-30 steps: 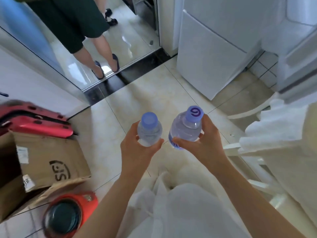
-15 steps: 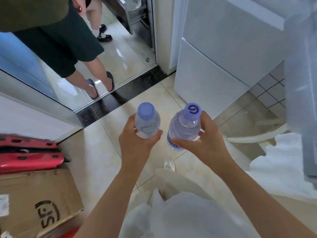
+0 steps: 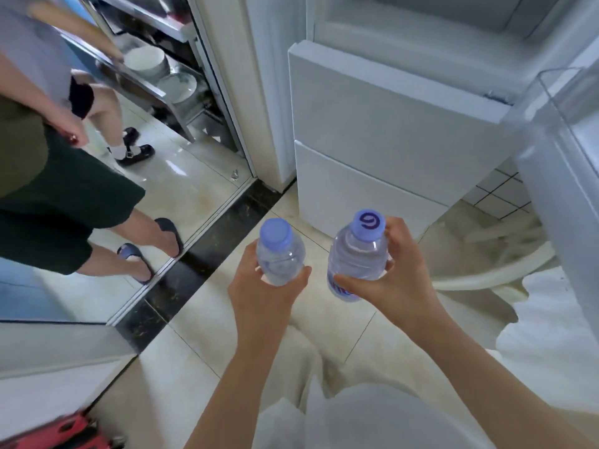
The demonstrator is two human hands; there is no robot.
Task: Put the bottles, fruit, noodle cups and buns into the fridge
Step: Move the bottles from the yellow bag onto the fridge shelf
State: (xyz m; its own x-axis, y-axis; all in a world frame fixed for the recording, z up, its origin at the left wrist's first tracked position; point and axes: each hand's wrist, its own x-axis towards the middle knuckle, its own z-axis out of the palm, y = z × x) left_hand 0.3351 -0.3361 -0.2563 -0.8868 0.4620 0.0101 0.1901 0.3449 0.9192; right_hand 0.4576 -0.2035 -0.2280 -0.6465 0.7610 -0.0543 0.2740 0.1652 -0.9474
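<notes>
Holding one water bottle (image 3: 281, 258) left, another (image 3: 358, 254) right.

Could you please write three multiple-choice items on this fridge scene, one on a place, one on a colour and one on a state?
1. Where is the fridge relative to the two bottles?
A. Ahead of them, beyond the hands
B. Behind the person
C. Far left, past the doorway

2. What colour are the bottle caps?
A. Red
B. Light purple-blue
C. Green

3. What are the hands doing?
A. Both lie flat on the floor
B. Only one holds a bottle
C. Each grips one bottle

Answers:
1 A: the white fridge fills the upper right, above and beyond the left hand and right hand.
2 B: the cap on the left bottle and the swirl-marked cap on the right bottle are both light purple-blue.
3 C: each hand's fingers curl round its own bottle.
</notes>
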